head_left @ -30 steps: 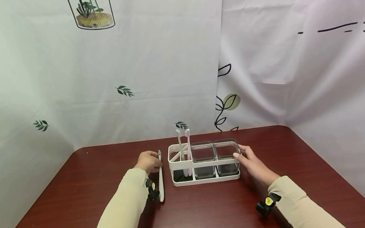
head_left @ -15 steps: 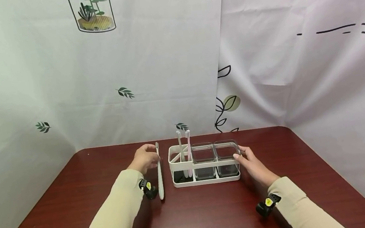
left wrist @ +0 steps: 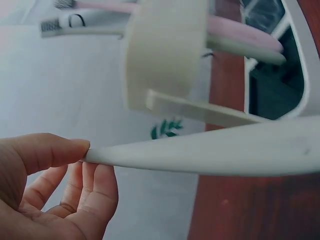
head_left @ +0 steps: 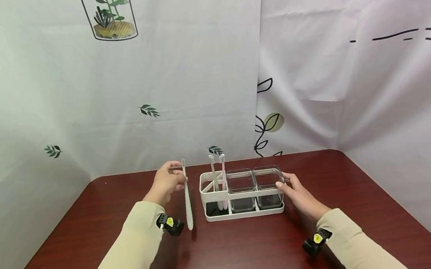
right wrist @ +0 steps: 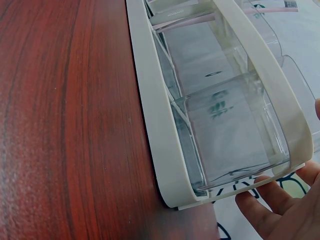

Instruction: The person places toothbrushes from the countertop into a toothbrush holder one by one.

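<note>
My left hand point(head_left: 166, 183) pinches a white toothbrush point(head_left: 187, 202) between thumb and fingers near its head end, left of the toothbrush holder. The handle hangs downward with its rounded end low. In the left wrist view the thick handle point(left wrist: 215, 152) runs right from the fingertips. The white toothbrush holder point(head_left: 248, 193) has a divided section at left, where a pink toothbrush point(head_left: 223, 174) and a second white one point(head_left: 215, 177) stand upright. Two clear cups point(head_left: 240, 181) fill its other sections. My right hand point(head_left: 298, 194) grips the holder's right end, thumb at the front, fingers point(right wrist: 257, 207) around the end.
The holder stands on a dark red wooden table point(head_left: 239, 254) with rounded far corners. A pale cloth backdrop point(head_left: 198, 64) with plant prints rises behind the table and along both sides.
My left hand has moved slightly left and away, raising the toothbrush, whose head now reaches higher in the head view. The right hand and the holder stay in place.
</note>
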Demonstrator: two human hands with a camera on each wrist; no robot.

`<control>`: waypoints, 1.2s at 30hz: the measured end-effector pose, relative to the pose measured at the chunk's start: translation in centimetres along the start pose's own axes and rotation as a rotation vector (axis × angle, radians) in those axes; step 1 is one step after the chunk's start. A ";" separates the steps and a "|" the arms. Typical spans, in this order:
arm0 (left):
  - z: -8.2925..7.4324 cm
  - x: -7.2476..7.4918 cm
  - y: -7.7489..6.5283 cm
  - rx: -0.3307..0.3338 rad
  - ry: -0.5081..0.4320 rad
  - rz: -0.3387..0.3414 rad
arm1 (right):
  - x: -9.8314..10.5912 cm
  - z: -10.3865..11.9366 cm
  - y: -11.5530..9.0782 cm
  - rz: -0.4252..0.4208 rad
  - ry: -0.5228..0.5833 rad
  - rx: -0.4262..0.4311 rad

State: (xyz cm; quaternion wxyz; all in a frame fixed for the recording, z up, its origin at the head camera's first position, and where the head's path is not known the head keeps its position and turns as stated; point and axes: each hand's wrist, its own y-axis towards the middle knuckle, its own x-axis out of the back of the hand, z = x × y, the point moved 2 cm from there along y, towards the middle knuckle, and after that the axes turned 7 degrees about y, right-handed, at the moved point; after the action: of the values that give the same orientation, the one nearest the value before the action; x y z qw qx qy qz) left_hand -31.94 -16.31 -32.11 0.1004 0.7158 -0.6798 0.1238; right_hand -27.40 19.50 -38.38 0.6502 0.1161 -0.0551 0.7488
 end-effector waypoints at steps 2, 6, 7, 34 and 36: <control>-0.5 0.1 -0.3 -0.009 -0.016 0.001 | 0.0 0.1 0.0 0.001 -0.003 0.002; -1.4 0.2 -1.0 -0.034 -0.049 0.003 | -0.1 0.2 -0.1 0.005 -0.001 0.007; -1.6 0.2 -1.1 -0.039 -0.058 0.003 | -0.1 0.2 -0.1 0.004 -0.001 0.008; -6.0 -1.9 -3.4 -0.084 -0.271 -0.075 | 0.0 0.0 -0.1 0.001 -0.006 0.002; -6.3 -2.1 -3.5 -0.090 -0.277 -0.084 | 0.0 0.0 -0.1 -0.001 -0.004 0.002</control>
State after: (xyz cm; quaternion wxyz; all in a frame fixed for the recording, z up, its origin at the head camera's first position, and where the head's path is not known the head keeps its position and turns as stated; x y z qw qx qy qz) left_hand -28.83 -12.16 -26.71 0.0425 0.7488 -0.6613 -0.0111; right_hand -27.30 19.51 -38.38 0.6503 0.1181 -0.0555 0.7484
